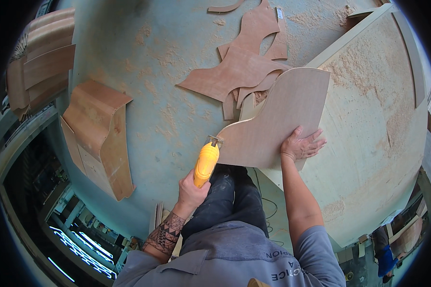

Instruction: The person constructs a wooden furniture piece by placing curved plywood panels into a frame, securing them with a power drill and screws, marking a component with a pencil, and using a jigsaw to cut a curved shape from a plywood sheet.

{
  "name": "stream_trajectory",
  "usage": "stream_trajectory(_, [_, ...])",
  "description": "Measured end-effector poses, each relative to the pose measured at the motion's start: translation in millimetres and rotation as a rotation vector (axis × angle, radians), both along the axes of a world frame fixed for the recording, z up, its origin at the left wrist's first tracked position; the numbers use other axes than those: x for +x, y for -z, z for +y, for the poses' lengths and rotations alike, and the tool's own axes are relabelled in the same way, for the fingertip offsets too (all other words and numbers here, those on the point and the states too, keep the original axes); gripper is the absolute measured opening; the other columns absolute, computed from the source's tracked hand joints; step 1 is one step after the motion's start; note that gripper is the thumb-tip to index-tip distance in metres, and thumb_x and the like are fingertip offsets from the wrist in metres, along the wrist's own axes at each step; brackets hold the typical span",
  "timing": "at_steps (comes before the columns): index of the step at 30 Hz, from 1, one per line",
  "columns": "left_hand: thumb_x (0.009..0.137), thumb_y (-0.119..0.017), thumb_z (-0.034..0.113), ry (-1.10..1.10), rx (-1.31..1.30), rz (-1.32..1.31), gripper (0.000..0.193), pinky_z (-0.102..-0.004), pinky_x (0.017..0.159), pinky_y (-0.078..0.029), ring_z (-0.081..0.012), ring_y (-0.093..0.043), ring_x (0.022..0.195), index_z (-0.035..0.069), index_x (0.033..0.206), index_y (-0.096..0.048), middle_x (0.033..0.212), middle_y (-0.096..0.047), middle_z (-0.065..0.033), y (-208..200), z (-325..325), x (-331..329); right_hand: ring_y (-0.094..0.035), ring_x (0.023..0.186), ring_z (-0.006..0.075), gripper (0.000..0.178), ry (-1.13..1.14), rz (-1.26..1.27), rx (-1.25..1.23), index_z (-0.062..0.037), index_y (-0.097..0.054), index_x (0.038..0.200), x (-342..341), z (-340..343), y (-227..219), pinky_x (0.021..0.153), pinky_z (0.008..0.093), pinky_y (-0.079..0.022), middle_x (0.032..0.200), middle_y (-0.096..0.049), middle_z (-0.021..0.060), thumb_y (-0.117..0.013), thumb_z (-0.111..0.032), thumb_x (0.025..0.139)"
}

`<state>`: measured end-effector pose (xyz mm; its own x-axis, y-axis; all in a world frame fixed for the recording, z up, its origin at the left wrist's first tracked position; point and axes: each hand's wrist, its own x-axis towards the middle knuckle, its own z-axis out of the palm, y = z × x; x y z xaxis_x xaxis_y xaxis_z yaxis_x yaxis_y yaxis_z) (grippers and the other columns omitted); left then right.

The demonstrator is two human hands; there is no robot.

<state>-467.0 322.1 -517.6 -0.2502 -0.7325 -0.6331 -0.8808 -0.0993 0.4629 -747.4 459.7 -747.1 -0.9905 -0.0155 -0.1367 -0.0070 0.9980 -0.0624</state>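
A yellow jigsaw (pixel 206 163) is gripped from behind by my left hand (pixel 192 192), the fingers wrapped round its body. The saw's front end meets the left tip of a plywood panel (pixel 282 112), where the curved edge begins. My right hand (pixel 302 144) lies flat on the panel near its right side, fingers spread, holding nothing. The panel has a wavy upper-left edge and straighter right and near edges. It rests partly over a large pale board (pixel 359 143), its left part reaching past that board. The saw's blade is too small to make out.
Several curved plywood offcuts (pixel 239 71) lie overlapped beyond the panel. At left sits a curved wooden form (pixel 98 138), with stacked bent wood pieces (pixel 45 62) farther off. Sawdust (pixel 359 76) covers parts of the board and floor. A dark cable (pixel 269 210) trails beside my legs.
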Motion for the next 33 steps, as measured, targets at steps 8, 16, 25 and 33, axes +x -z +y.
stream_trajectory(8, [0.084,-0.076,0.010,0.018,0.031,-0.013,0.029,-0.0478,0.077,-0.061,-0.0465,-0.076,0.089,-0.003,0.108,-0.067,0.092,-0.074,-0.0256,-3.1,-7.3,-4.3,-0.004,0.167,0.0433,0.099,0.007,-0.031,-0.011,-0.0177,-0.017,0.175,-0.7,1.2,0.7,0.132,0.0615,-0.005,0.177,-0.007,0.0284,-0.044,-0.077,0.100])
stream_trajectory(16, [0.085,-0.076,0.010,0.040,0.015,-0.007,0.028,-0.0467,0.076,-0.060,-0.0455,-0.076,0.087,-0.003,0.108,-0.067,0.090,-0.074,-0.0248,-2.5,-12.4,-8.0,-0.006,0.167,0.0420,0.096,0.000,0.010,-0.017,-0.0201,-0.017,0.174,-0.3,2.8,4.4,0.132,0.0601,-0.006,0.177,-0.011,0.0281,-0.051,-0.070,0.100])
stream_trajectory(25, [0.085,-0.075,0.010,0.028,-0.010,-0.001,0.022,-0.0459,0.072,-0.059,-0.0454,-0.076,0.084,-0.003,0.100,-0.065,0.085,-0.072,-0.0241,-4.5,-15.2,-16.0,-0.004,0.167,0.0423,0.098,0.005,-0.039,0.004,-0.0173,-0.015,0.174,-1.8,3.5,3.3,0.132,0.0607,-0.006,0.177,-0.008,0.0270,-0.045,-0.074,0.100])
stream_trajectory(33, [0.085,-0.075,0.010,0.050,0.001,-0.014,0.022,-0.0461,0.071,-0.058,-0.0451,-0.076,0.082,-0.002,0.099,-0.064,0.084,-0.072,-0.0241,-3.8,-18.0,-14.2,-0.008,0.166,0.0432,0.094,-0.005,-0.013,-0.005,-0.0194,-0.016,0.174,0.4,1.7,2.2,0.132,0.0596,-0.007,0.177,-0.012,0.0284,-0.052,-0.067,0.102])
